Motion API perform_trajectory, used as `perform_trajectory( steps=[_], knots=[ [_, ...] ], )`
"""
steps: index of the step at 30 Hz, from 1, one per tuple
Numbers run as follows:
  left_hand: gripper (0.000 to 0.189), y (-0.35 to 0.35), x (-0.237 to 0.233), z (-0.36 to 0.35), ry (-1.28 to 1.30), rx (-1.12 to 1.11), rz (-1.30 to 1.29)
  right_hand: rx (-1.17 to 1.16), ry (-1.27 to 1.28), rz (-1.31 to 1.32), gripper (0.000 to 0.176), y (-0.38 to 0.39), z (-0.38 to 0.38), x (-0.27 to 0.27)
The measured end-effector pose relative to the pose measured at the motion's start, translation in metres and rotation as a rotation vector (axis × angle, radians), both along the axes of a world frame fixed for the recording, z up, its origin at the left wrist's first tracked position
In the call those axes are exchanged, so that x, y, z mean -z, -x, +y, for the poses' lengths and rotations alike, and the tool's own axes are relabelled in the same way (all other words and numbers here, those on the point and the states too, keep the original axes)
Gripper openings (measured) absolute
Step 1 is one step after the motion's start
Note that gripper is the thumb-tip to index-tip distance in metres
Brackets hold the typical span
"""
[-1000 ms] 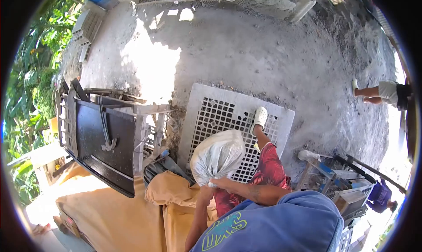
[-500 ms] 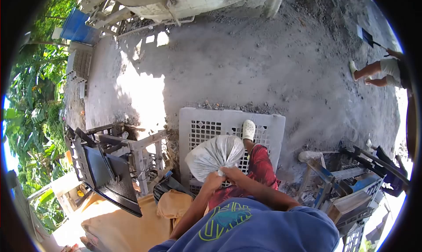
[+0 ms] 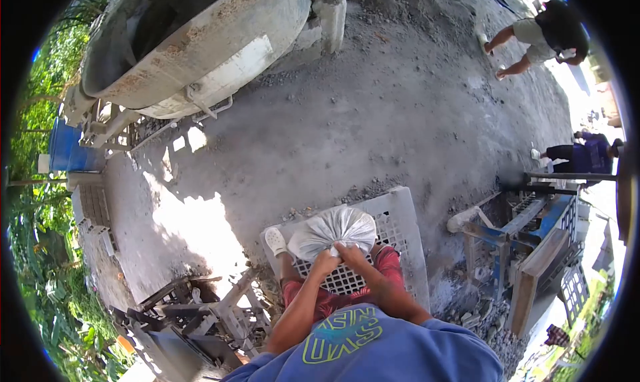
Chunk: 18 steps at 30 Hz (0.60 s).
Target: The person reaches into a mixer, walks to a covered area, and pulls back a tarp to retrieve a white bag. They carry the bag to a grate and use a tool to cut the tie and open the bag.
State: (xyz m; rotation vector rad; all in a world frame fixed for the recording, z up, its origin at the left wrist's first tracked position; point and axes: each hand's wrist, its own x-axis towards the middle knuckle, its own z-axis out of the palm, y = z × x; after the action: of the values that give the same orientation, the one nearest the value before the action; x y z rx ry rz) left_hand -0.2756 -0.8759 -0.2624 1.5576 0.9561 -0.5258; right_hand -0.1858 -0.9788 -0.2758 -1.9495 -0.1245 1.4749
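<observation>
A full, whitish plastic sack [image 3: 333, 230] hangs or rests in front of my legs, its top gathered into pleats toward me. My left hand [image 3: 325, 263] is closed around the gathered neck. Beside it, almost touching, my right hand [image 3: 352, 256] grips the same neck from the other side. Whether the sack's bottom touches the surface beneath cannot be made out. Under it lies a pale grey slab with a grid of square holes [image 3: 412, 239], and a white clog [image 3: 275, 241] on my foot is at its left side.
A large rusty mixer trough [image 3: 200, 55] stands at the upper left, with a blue barrel [image 3: 67, 145] beyond it. Stacked blocks [image 3: 91, 205] are at the left. Metal frames [image 3: 497, 242] stand at the right. Two people [image 3: 559, 32] are farther off at the upper right.
My view has turned toward the right, and more of the trough and a second person show. I have moved over the slab with the sack; both hands still hold its neck.
</observation>
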Motion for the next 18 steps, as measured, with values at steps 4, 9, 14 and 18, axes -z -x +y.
perform_trajectory(
  steps=[4,9,14,18],
  knots=[
    [0.035,0.007,0.017,0.029,0.087,0.227,-0.184,0.099,0.012,-0.169,0.046,0.029,0.006,0.029],
    [0.034,0.011,-0.003,0.039,0.125,0.350,-0.110,-0.059,0.031,-0.165,0.049,0.032,0.014,-0.018],
    [0.028,-0.007,-0.003,0.028,0.304,0.032,0.021,0.405,0.200,0.580,0.047,-0.006,0.031,-0.036],
    [0.021,-0.059,-0.058,0.048,0.435,-0.155,0.286,0.110,-0.136,0.315,0.050,-0.039,0.028,-0.044]
  ],
)
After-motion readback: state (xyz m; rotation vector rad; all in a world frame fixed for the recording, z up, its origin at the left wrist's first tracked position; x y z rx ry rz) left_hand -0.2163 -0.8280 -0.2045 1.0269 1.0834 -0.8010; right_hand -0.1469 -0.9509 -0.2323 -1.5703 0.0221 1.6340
